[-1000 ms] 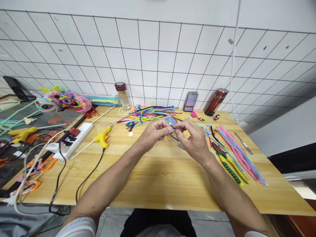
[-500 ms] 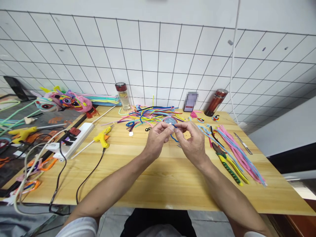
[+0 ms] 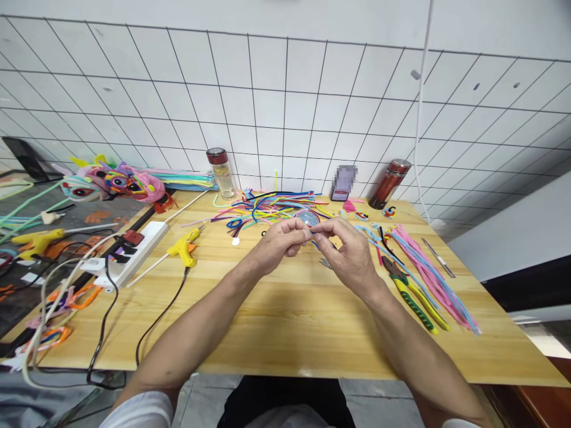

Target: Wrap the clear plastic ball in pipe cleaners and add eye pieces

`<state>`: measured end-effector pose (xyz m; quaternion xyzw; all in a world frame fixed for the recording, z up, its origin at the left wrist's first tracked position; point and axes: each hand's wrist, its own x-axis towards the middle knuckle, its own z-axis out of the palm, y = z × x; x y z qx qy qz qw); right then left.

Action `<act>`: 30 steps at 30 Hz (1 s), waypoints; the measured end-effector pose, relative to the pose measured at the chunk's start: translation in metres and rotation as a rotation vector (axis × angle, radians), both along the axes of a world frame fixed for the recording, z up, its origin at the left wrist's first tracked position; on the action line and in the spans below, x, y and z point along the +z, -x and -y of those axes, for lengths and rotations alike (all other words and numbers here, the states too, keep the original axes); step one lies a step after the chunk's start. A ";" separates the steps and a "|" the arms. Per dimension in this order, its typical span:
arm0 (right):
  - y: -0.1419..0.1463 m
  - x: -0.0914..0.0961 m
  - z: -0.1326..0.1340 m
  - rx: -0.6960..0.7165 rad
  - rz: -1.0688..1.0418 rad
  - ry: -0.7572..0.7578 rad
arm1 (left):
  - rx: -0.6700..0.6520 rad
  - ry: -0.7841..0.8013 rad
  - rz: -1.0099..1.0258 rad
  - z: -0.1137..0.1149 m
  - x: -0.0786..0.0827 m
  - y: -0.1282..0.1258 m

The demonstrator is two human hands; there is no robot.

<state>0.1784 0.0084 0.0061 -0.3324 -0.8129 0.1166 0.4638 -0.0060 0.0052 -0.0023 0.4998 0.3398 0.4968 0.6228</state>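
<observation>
My left hand [image 3: 283, 242] has swung out and tipped flatter since half a second ago, its wrist farther from the right, and it now hides most of the little black rings [image 3: 263, 233] by the pile; the right hand [image 3: 350, 248] has shifted only slightly, and less of the loose tail shows. Both hands are pinched, thumb against finger, on the blue pipe cleaner [image 3: 315, 243], tips nearly meeting, the piece held up between them over the table [image 3: 285, 321]. The fine shape in my fingertips is too small to make out, but I'd call this the bending or twisting stage, and the next move wants one side held firm while the other fingers work a short length round. Just beyond my fingers sits a clear round thing [image 3: 307, 219], and below the right hand pokes a small metal tool [image 3: 325, 262], mostly covered. Behind that, the bright heap of pipe cleaners [image 3: 267, 208]; out right, the pliers [image 3: 413, 297] beside a pink and blue bundle [image 3: 439, 267]; out left, a yellow glue gun [image 3: 184, 248], and farther over, the power strip [image 3: 138, 255].
</observation>
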 end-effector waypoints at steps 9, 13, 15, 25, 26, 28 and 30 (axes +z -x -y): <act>0.009 -0.007 0.004 -0.093 -0.116 -0.001 | 0.192 -0.064 0.152 0.004 -0.012 -0.015; 0.015 -0.011 0.008 -0.099 -0.188 0.000 | 0.291 -0.070 0.255 0.008 -0.019 -0.025; 0.014 -0.010 0.009 -0.097 -0.210 0.049 | 0.300 -0.055 0.285 0.009 -0.019 -0.028; 0.003 0.004 0.012 0.001 -0.283 0.201 | 0.260 -0.061 0.285 0.019 -0.004 -0.026; 0.003 0.005 0.013 -0.011 -0.265 0.166 | 0.256 -0.073 0.271 0.020 -0.004 -0.026; 0.003 0.006 0.015 -0.042 -0.227 0.077 | 0.242 -0.098 0.236 0.020 -0.006 -0.025; 0.002 0.007 0.015 -0.074 -0.191 -0.015 | 0.214 -0.124 0.184 0.019 -0.008 -0.022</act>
